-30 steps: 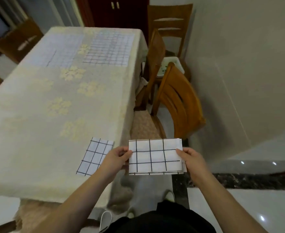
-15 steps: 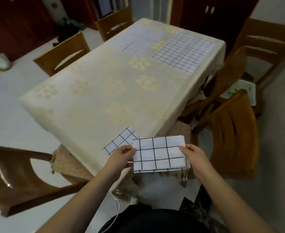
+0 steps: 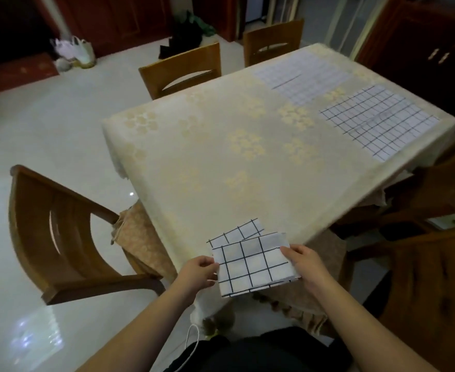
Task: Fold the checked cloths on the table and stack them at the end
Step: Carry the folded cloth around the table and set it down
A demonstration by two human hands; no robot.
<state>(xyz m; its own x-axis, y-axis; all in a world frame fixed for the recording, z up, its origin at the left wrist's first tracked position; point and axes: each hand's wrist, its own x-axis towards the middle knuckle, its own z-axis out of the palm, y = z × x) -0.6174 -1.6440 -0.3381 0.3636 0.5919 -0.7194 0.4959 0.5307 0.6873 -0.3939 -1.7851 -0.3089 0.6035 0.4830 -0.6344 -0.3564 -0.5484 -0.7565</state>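
Observation:
A folded white cloth with a black check is held over the near corner of the table. My left hand pinches its left edge and my right hand pinches its right edge. Partly under it, a second folded checked cloth lies on the table corner. Two unfolded checked cloths lie flat at the far end: one with dark lines, one paler.
The table wears a cream flowered tablecloth. Wooden chairs stand round it: one at near left, two at the far side, more at the right. Shiny white floor lies to the left. Dark wooden cabinets line the back.
The view has swung left and the table corner now lies under the held cloth. Both hands keep their hold and have brought the cloth over the folded cloth on the table.

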